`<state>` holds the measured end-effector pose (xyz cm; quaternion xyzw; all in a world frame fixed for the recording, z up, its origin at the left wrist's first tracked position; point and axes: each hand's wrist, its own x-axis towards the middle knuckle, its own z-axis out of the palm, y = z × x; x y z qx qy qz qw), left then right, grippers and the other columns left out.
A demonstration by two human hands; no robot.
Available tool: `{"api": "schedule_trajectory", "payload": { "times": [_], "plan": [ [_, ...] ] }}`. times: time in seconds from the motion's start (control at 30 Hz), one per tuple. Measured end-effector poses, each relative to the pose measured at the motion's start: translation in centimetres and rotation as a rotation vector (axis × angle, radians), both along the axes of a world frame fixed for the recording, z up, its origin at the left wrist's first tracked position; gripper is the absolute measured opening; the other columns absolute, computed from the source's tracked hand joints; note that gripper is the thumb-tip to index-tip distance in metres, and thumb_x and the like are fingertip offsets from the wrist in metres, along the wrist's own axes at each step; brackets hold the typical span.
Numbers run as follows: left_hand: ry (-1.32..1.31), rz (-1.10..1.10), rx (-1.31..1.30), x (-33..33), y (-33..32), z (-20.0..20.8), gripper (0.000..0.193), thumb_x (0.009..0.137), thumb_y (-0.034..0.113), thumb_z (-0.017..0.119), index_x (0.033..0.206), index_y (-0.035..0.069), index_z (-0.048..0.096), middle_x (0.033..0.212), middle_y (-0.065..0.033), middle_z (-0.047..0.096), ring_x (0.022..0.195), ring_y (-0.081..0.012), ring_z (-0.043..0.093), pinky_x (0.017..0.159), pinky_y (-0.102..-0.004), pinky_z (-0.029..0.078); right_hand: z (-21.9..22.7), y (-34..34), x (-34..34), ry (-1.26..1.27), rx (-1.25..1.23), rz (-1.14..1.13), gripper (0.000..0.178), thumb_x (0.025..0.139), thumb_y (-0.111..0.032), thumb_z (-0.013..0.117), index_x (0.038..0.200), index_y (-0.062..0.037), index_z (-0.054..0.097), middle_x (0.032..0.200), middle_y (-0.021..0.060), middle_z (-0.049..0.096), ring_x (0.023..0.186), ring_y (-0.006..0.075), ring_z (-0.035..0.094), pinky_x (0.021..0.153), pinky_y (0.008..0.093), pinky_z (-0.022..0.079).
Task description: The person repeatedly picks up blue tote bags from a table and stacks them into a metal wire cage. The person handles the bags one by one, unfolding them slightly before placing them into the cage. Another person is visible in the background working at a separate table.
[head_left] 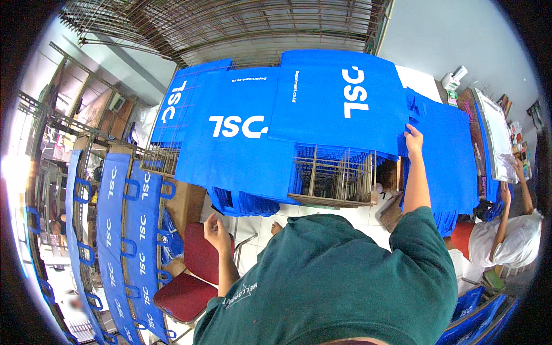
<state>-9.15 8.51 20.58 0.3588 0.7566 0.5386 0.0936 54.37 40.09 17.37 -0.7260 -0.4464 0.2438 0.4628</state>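
Observation:
My right hand pinches the right edge of a flat blue fabric bag with white print. That bag lies over another printed blue bag on a wire drying rack. To the right, beside my right forearm, hangs a stack of blue bags. My left hand is held low over a dark red chair, its fingers loosely curled and apart, with nothing seen in it.
Stacked wire racks rise at the far side. Printed blue bags with handles hang in rows at left. Another person works at a white-framed screen on the right. The rack's wire corner juts toward me.

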Motion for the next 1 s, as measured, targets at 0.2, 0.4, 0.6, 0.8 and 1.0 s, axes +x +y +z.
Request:
{"api": "schedule_trajectory", "payload": {
  "times": [0.2,0.4,0.6,0.8,1.0],
  "plan": [
    [0.114,0.021,-0.004,-0.2,-2.4,-3.0,0.025,0.078,-0.003,0.056,0.102,0.002,0.06,0.088,-0.0079,0.059,0.079,-0.014,0.058,0.065,-0.0258,0.046,0.3,-0.5,0.4,0.023,-0.003,-0.039,0.041,0.079,-0.008,0.062,0.12,-0.006,0.056,0.115,0.0146,0.06,0.105,0.0228,0.056,0.089,0.0334,0.043],
    [0.16,0.109,-0.28,-2.7,-9.3,-10.0,0.036,0.072,0.009,0.06,0.108,0.005,0.058,0.094,-0.014,0.059,0.087,-0.0297,0.058,0.076,-0.0366,0.047,4.4,-3.3,-2.9,-0.399,0.198,-0.245,0.039,0.079,-0.023,0.066,0.113,-0.0052,0.059,0.108,0.0182,0.06,0.101,0.0314,0.056,0.088,0.0372,0.043],
    [0.04,-0.027,-0.895,-8.3,-16.3,-21.6,0.038,0.069,0.029,0.068,0.096,0.002,0.062,0.082,-0.0169,0.064,0.077,-0.0305,0.062,0.068,-0.04,0.048,4.0,-6.7,-7.3,-0.212,0.462,-0.306,0.033,0.081,-0.019,0.064,0.106,0.0018,0.06,0.099,0.0151,0.062,0.09,0.0254,0.058,0.082,0.0346,0.045],
    [0.259,-0.606,-0.969,-11.3,-15.7,-30.5,0.047,0.063,0.038,0.073,0.095,0.005,0.065,0.083,-0.0153,0.066,0.078,-0.0256,0.064,0.066,-0.0405,0.05,8.5,-8.0,-14.9,-0.096,0.414,-0.193,0.031,0.081,-0.015,0.064,0.11,-0.0033,0.059,0.099,0.0103,0.061,0.086,0.0203,0.059,0.078,0.0345,0.046],
    [-0.154,-0.283,-0.665,-15.1,-9.9,-30.3,0.055,0.066,0.034,0.072,0.108,0.002,0.061,0.091,-0.0201,0.065,0.083,-0.0295,0.064,0.073,-0.0387,0.051,10.3,-10.0,-22.2,-0.117,0.4,-0.101,0.033,0.082,-0.016,0.065,0.112,-0.0061,0.059,0.098,0.0102,0.06,0.087,0.0183,0.058,0.075,0.0336,0.044]
  ]
}}
